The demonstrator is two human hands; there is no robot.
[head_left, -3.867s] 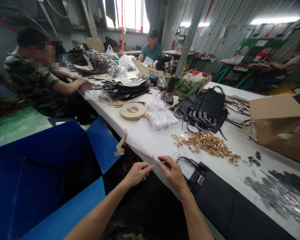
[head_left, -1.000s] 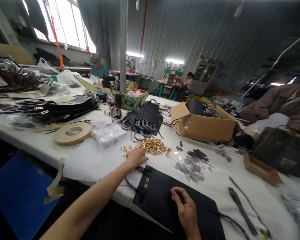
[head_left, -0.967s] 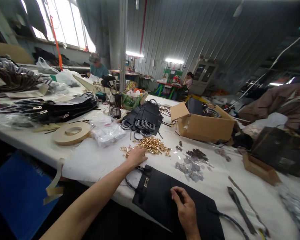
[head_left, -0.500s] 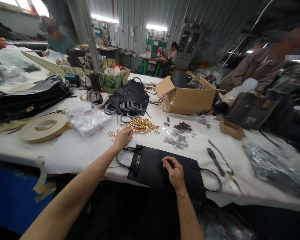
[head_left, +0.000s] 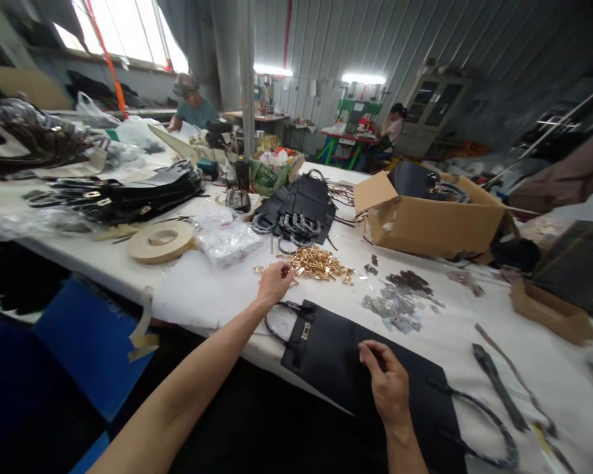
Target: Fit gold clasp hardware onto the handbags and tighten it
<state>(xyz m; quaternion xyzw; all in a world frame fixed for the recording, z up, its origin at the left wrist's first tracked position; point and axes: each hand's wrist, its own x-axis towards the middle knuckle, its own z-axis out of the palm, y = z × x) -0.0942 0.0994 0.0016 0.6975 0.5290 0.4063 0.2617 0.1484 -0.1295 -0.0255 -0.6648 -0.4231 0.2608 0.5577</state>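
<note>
Corrugated metal wall (head_left: 321, 33), upper centre, with lit tubes, one person (head_left: 395, 131) seated at a green machine below, another in a teal top (head_left: 200, 113) at upper left. White-covered bench (head_left: 452, 332), running across the frame. Black bag (head_left: 338, 349), one, lying flat and opened out along the near edge, lower centre to lower right, a handle at each end and a gold-coloured clasp (head_left: 305, 331) near its left end. Gold-coloured fittings (head_left: 321, 263), one loose heap, centre of the frame, beyond the bag. Left hand (head_left: 275, 284), at the heap's near left edge, fingers curled with tips drawn together; whether a fitting is between them cannot be told. Right hand (head_left: 388, 382), over the middle of the bag, thumb and forefinger brought together, other fingers bent; anything pinched there is too small to tell. Grey metal pieces (head_left: 394, 304), scattered, right of the heap. Black panels with wrapped handles (head_left: 304, 197), stacked, just behind the heap. Open carton (head_left: 435, 224), upper right. Roll of tape (head_left: 161, 252) and clear plastic packet (head_left: 230, 240), side by side, centre left. Blue box (head_left: 93, 355), lower left.
</note>
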